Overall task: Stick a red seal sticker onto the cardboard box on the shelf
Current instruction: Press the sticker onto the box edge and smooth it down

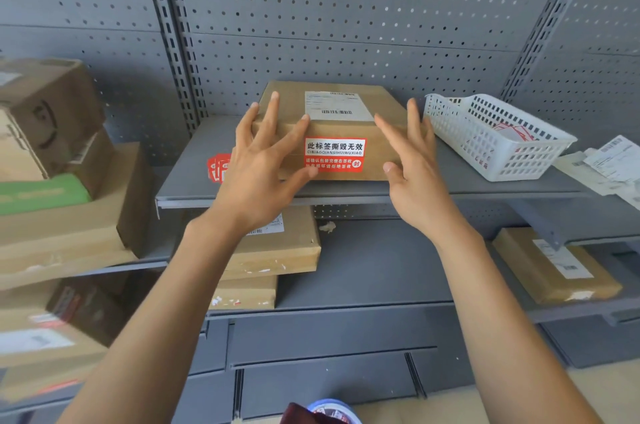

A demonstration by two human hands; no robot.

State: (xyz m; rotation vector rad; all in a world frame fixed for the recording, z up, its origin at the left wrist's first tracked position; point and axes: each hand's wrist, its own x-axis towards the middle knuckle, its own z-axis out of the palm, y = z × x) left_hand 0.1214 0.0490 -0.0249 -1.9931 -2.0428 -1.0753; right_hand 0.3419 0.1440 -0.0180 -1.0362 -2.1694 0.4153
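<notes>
The cardboard box [332, 132] is plain kraft brown, with a white shipping label [337, 106] printed in fine black text and a barcode on its top. On its front face sits the red seal sticker [335, 154]: a white band with black characters above, white characters on red below. At the box's three o'clock stands a white basket [495, 143] with a grid of slots (red-and-white slips show inside). At nine o'clock lie more red stickers [217, 167]. The shelf [381, 193] is grey, and the backing panel [346, 7] is grey dotted with regular holes.
</notes>
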